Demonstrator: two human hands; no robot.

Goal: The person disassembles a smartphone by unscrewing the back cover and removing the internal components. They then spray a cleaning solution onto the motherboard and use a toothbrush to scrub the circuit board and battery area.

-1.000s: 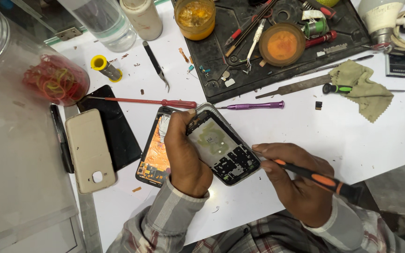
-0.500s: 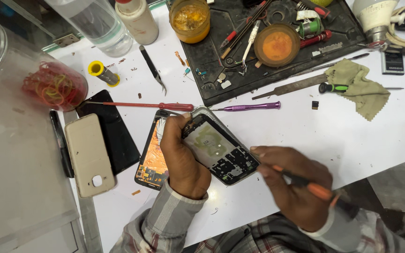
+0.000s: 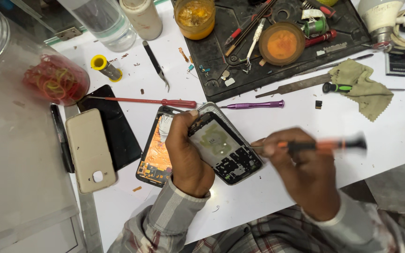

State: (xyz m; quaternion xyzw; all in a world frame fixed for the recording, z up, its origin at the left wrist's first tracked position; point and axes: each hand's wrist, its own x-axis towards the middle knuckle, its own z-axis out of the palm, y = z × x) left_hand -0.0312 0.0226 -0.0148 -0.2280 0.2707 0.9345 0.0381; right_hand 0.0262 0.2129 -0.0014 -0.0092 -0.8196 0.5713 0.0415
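While gripped: opened phone (image 3: pixel 223 150), orange screwdriver (image 3: pixel 326 144)

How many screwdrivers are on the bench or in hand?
4, maybe more in the cluttered tray: red one left of the opened phone, purple one above it, green-handled one on the cloth, orange-black one in the right hand.

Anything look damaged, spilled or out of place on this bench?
The phone frame under the left hand lies opened, circuit parts bare, partly over a second opened phone. Tiny loose parts are scattered on the white table beside the black tray. The right hand and screwdriver are blurred.
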